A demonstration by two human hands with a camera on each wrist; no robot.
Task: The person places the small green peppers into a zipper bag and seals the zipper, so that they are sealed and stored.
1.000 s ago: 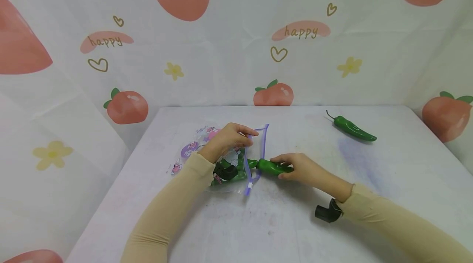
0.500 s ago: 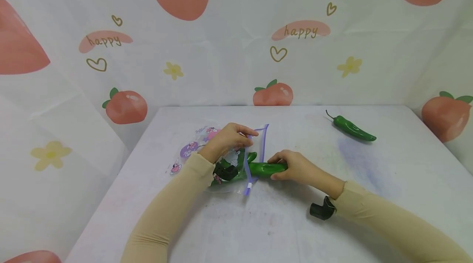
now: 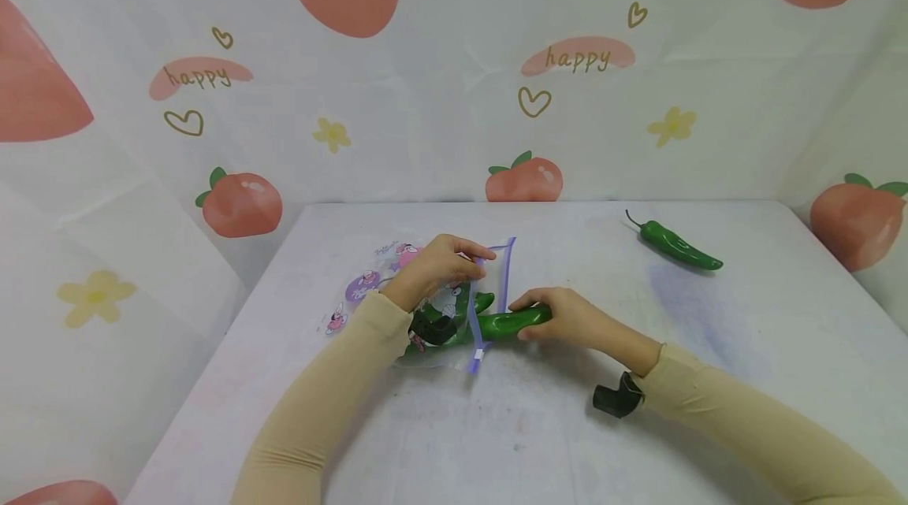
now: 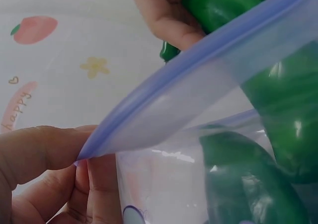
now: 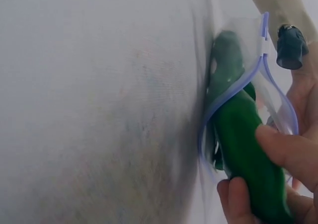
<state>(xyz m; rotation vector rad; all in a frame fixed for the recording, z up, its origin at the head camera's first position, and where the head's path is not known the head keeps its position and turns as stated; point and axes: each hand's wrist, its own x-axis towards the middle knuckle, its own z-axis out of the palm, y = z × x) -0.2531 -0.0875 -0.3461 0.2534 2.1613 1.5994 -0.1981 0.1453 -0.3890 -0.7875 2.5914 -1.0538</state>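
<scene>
A clear zip bag [image 3: 407, 257] with a purple zip edge and printed cartoon figures lies on the table, its mouth facing right. Green peppers [image 4: 248, 179] show through its plastic. My left hand [image 3: 443, 270] pinches the bag's purple rim between thumb and fingers, which keeps the mouth apart. At the opening, my right hand [image 3: 567, 320] grips a green pepper [image 5: 243, 134] by one end. The pepper's other end is inside the bag, past the purple edge. How many peppers lie within is hard to tell.
Another green pepper [image 3: 677, 246] with a curled stem lies at the table's back right. A black wrist camera [image 3: 617, 396] hangs below the right sleeve. Behind the white table [image 3: 539, 426] hangs a printed cloth [image 3: 418, 119].
My right hand has moved left, and the pepper it grips has slid into the bag's mouth. Over the last half second it has barely shifted. The left hand has stayed put.
</scene>
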